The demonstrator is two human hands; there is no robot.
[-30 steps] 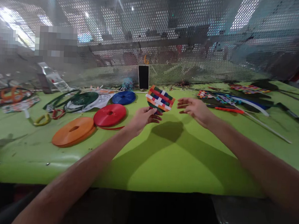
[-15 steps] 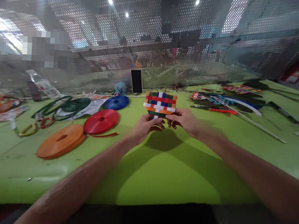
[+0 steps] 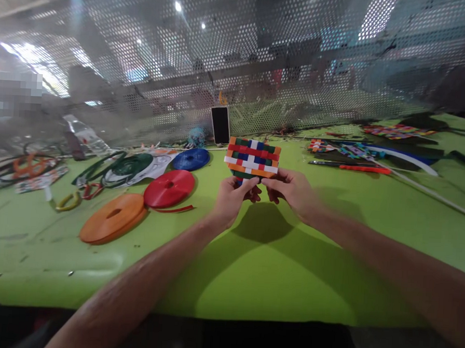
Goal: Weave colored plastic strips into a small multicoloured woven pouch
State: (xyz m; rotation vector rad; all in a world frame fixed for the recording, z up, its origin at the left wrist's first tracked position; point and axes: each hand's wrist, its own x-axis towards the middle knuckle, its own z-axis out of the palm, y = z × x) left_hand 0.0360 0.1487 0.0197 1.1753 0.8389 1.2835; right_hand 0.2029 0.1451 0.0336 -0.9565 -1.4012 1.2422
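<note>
A small piece woven from flat strips (image 3: pixel 252 157), in red, white, blue, orange and green, is held up above the green table (image 3: pixel 266 279). My left hand (image 3: pixel 233 197) pinches its lower left edge, thumb on the near face. On the lower right edge my right hand (image 3: pixel 292 192) grips it in the same way, the two thumbs almost meeting. The other fingers curl behind and under the piece, partly hidden. The woven face is tilted toward me, and its shadow falls on the table below.
To the left lie coils of orange strip (image 3: pixel 113 218), red strip (image 3: pixel 169 189), blue strip (image 3: pixel 191 159) and green strip (image 3: pixel 129 169). A phone (image 3: pixel 220 125) leans on the perforated metal screen (image 3: pixel 260 82). An orange-handled tool (image 3: pixel 365 169) and loose strips lie right. A plastic bottle (image 3: pixel 88 137) stands back left.
The camera view has turned a little to the left, so the table things appear shifted right. Both hands still grip the woven piece, which has tilted slightly.
</note>
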